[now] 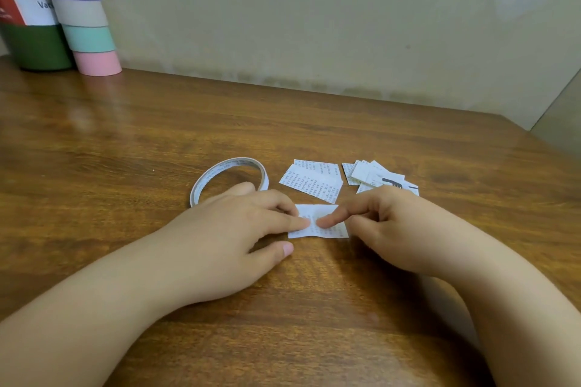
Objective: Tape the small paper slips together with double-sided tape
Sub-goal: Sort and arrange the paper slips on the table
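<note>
Left hand point(239, 226): no closed grip, fingers extended, index tip pressing down on the left half of the paper slip point(317, 221); thumb lies on the worktop point(125, 141) just below the slip's left corner. Right hand point(396, 226): index finger straight, tip pressing the slip's middle, almost touching the left index tip; the other fingers are curled under, and whether they pinch the slip's right edge I can't tell. Slip is white with small printed text, flat on the worktop between the two hands, near the middle of the view. Just behind the left hand: tape roll point(229, 181), a thin white ring standing on edge, partly covered by the knuckles. Behind the slip, apart from it: a pair of printed slips point(311, 181) overlapping, flat. To their right, just behind the right hand: loose pile of slips point(374, 176), fanned and overlapping, one with a bold black mark. Far left corner against the wall: green cylinder point(31, 44) with a red and white label, and touching it on the right a striped tube point(85, 22) with purple, beige, mint and pink bands. Worktop is brown wood grain, glossy.
</note>
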The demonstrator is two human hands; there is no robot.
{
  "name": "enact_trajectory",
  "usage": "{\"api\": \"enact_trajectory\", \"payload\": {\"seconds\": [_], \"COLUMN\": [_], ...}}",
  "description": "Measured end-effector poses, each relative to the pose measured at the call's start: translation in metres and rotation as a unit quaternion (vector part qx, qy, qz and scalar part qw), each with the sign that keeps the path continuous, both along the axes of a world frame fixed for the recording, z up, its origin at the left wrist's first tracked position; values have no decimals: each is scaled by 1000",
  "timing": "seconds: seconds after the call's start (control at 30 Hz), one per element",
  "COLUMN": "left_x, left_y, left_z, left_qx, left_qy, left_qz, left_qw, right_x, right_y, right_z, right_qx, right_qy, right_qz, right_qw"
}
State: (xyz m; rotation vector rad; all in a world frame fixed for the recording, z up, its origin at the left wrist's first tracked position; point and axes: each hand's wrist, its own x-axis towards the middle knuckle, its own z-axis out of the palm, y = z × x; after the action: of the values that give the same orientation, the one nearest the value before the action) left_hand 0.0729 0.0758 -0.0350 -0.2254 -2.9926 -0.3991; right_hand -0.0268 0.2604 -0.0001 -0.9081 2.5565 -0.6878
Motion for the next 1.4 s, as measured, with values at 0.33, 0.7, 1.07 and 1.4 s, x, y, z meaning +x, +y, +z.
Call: {"api": "enact_trajectory", "payload": {"seconds": [0.33,0.7,1.07,1.4], "left_x": [0,0,2,3], "left_y": [-4,-2,-1,0], "left_z": [-3,-1,2,3], "left_qx": [39,32,70,83], "left_qy": [3,3,36,40], "left_qz": [12,8,24,26], "left_qw": [999,999,997,995], "right_x": [1,0,-3,-4], "right_y": [4,3,2,-1], "right_z": [5,-3,-7,-16], "right_qx": [10,-33,-131,-99], "right_qy": [-19,40,106,126], "right_qz": [10,16,-20,-5], "right_qw": [1000,999,985,987]}}
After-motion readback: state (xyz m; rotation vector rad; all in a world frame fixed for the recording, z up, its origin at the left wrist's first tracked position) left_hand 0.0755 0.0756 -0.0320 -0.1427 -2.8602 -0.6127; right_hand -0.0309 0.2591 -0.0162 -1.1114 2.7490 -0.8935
